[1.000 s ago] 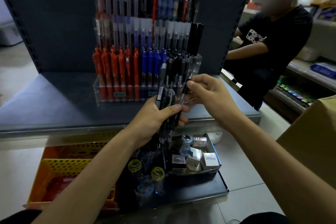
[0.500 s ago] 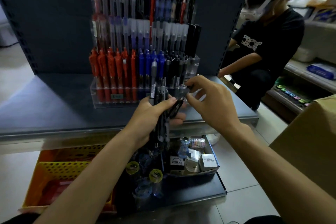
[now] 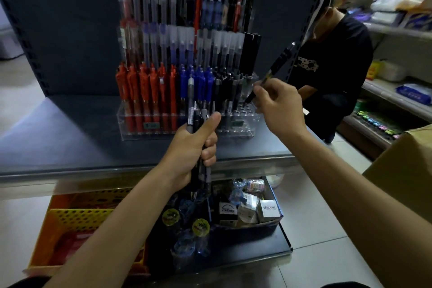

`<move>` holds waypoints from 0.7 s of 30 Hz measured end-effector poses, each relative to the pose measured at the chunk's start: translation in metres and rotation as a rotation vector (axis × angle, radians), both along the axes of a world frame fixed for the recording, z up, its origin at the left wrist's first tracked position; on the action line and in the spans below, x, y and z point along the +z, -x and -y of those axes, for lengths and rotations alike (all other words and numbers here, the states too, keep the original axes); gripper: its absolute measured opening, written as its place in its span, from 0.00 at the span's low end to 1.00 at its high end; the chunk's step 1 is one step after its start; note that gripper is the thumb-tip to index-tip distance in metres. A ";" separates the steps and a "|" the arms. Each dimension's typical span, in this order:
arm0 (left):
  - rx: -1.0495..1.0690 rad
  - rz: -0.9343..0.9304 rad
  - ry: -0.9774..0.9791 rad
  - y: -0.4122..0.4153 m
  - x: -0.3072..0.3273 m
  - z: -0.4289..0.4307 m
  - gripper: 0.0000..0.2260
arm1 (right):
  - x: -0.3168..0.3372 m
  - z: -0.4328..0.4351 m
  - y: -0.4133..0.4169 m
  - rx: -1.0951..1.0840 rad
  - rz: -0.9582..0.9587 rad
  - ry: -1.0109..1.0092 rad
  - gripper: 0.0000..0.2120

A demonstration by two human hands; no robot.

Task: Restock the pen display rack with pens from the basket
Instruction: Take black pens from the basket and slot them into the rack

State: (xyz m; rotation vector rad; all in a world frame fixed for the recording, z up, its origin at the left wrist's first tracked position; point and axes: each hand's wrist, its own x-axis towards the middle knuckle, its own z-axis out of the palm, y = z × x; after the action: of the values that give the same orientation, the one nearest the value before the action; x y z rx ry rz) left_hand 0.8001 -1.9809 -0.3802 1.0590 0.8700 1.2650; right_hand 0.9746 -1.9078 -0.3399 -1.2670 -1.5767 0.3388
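Back panel (image 3: 58, 30): dark blue-grey metal sheet, standing upright behind the deck, with slotted strips running up its left and right edges.
Shelf deck (image 3: 51, 138): flat, same dark tone, with a pale metal front lip; a brighter patch of light lies on its left part.
Base deck (image 3: 252, 250): dark and low, just above the floor, below the shelf deck.
Floor (image 3: 311, 222): pale tiles with thin dark joints.
Side shelving (image 3: 397, 98): light-coloured tiers at the right, carrying packaged goods, blurred.
Cardboard box (image 3: 402, 170): brown, at the right edge, close to the camera.
Person (image 3: 339, 58): in a black T-shirt, low down between the back panel and the side shelving.
Light: dim overall — brighter at the far left and upper right.
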 end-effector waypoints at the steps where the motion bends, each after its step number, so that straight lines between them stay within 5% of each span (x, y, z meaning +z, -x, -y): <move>1: -0.006 0.005 0.005 0.001 0.000 -0.001 0.14 | 0.000 -0.004 0.002 0.004 0.029 0.001 0.11; 5: -0.078 0.185 0.016 0.006 -0.002 -0.002 0.04 | -0.003 -0.009 0.012 -0.002 0.189 -0.021 0.08; 16: -0.103 0.277 -0.025 0.002 -0.001 -0.009 0.10 | -0.028 -0.014 0.010 -0.074 0.445 0.051 0.09; 21: -0.130 0.218 -0.054 -0.003 -0.001 -0.008 0.09 | -0.027 -0.014 0.007 -0.064 0.261 0.156 0.12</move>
State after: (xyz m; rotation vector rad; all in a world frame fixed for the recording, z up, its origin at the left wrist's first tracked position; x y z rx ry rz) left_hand 0.8027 -1.9734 -0.3817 0.9825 0.5948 1.2733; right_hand 0.9675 -1.8941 -0.3673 -1.5281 -1.7502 0.2676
